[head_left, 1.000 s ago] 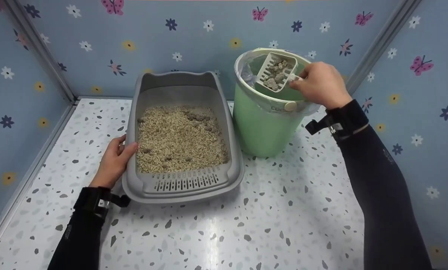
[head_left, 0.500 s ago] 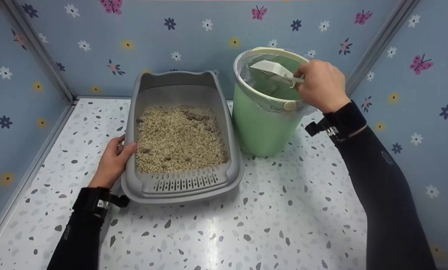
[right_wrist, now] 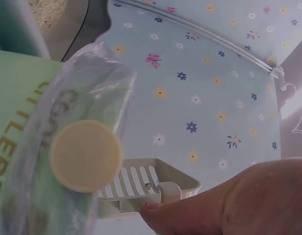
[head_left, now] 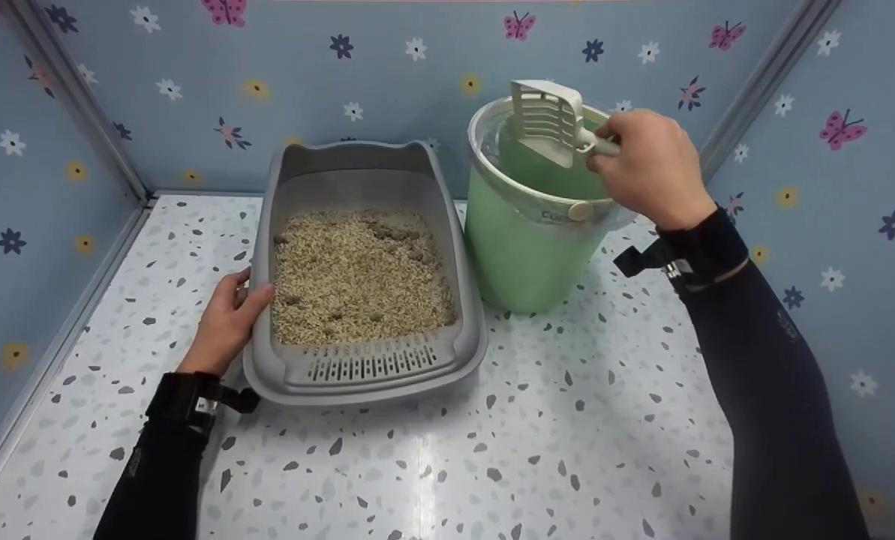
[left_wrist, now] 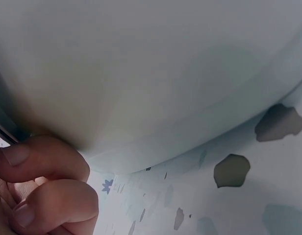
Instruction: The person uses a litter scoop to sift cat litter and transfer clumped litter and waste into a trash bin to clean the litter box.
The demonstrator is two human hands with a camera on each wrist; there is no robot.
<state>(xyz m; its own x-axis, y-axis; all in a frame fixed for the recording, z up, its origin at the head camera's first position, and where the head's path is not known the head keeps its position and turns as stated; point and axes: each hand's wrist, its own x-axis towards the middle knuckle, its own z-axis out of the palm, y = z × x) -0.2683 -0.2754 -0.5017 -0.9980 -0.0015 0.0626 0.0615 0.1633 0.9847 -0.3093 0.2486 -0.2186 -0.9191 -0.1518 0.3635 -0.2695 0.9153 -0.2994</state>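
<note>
My right hand (head_left: 651,166) grips the handle of a white slotted litter scoop (head_left: 546,124) over the bin's mouth. The scoop is tilted on edge with its slats facing the camera. In the right wrist view, one small crumb shows on the scoop (right_wrist: 134,181) near the thumb. My left hand (head_left: 226,322) holds the left rim of a grey litter box (head_left: 372,381), thumb on top. Curled fingers (left_wrist: 58,205) show beside the box's outer wall (left_wrist: 156,73) in the left wrist view. Tan litter (head_left: 357,277) with several dark clumps lies in the box.
A green trash bin (head_left: 530,255) with a clear plastic liner (right_wrist: 92,83) stands close to the box's right side. Blue flowered panels (head_left: 387,75) enclose the back and sides. Below is a white speckled surface (head_left: 537,450).
The scoop held clumps, was turned over inside the bin, then rose and tilted on edge, with the clumps gone from it. The left hand and litter box stay in place.
</note>
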